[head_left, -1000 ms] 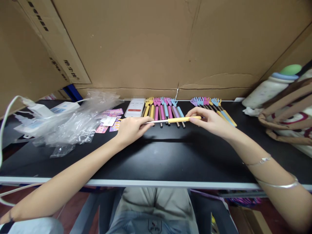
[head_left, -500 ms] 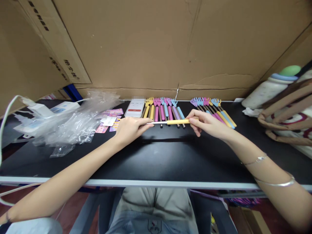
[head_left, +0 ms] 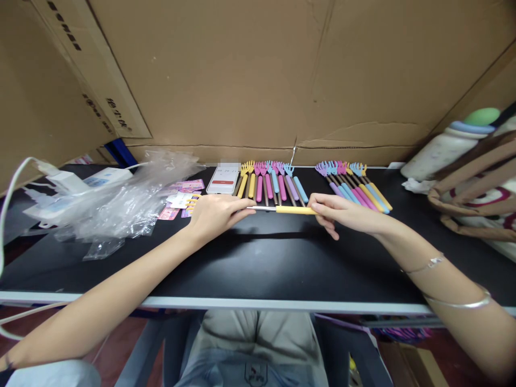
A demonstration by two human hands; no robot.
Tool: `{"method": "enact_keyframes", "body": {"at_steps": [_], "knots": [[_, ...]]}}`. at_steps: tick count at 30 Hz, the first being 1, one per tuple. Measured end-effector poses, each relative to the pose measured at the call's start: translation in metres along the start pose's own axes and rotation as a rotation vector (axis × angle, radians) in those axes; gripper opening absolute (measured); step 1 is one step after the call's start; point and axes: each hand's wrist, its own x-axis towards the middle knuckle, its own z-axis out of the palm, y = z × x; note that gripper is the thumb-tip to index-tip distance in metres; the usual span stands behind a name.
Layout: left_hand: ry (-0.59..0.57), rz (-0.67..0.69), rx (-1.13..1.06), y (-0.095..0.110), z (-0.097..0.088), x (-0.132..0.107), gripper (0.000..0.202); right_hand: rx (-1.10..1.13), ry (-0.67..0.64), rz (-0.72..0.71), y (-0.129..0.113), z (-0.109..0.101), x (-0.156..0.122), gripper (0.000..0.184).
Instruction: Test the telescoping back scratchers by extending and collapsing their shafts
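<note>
A back scratcher [head_left: 296, 210] with a yellow handle and metal rod is held level above the black table. My left hand [head_left: 220, 214] is closed around its rod end, and yellow claw tips peek out left of that hand. At the other end, my right hand [head_left: 332, 211] pinches the yellow handle. Behind the hands lies a row of colourful back scratchers [head_left: 269, 185], their claws toward the cardboard. A second group of back scratchers [head_left: 350, 185] lies slanted to the right, beyond my right hand.
Crumpled clear plastic bags [head_left: 124, 199] and a white power strip [head_left: 72, 183] cover the table's left side. A phone [head_left: 223, 178] with a timer stands near printed cards [head_left: 169, 213]. At right are a bottle [head_left: 439, 148], a tissue [head_left: 419, 185] and a brown-handled bag [head_left: 463, 215].
The held back scratcher's handle end has dipped slightly toward me, along with my right hand. My left hand stays nearly in place.
</note>
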Motion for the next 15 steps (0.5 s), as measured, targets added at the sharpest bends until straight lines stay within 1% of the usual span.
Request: {"method": "enact_keyframes", "body": {"at_steps": [2,5,8,10,12,15], "knots": [[-0.021,-0.002,0.014,0.001,0.000,0.000,0.035,-0.061,0.017,-0.023,0.005,0.001,0.003,0.038],[-0.061,-0.026,0.040,0.004,0.001,0.001,0.034,-0.207,0.116,-0.057,0.007,0.003,0.006,0.037],[-0.094,-0.080,0.028,0.008,0.002,0.002,0.033,-0.368,0.210,-0.074,0.002,0.000,0.004,0.038],[-0.107,-0.110,0.010,0.010,0.001,0.003,0.031,-0.433,0.243,-0.065,-0.003,-0.005,-0.001,0.039],[-0.116,-0.133,0.007,0.010,0.000,0.004,0.031,-0.462,0.229,-0.031,-0.007,-0.014,-0.008,0.039],[-0.123,-0.163,0.018,0.008,-0.003,0.006,0.033,-0.480,0.154,0.031,-0.008,-0.027,-0.016,0.042]]}}
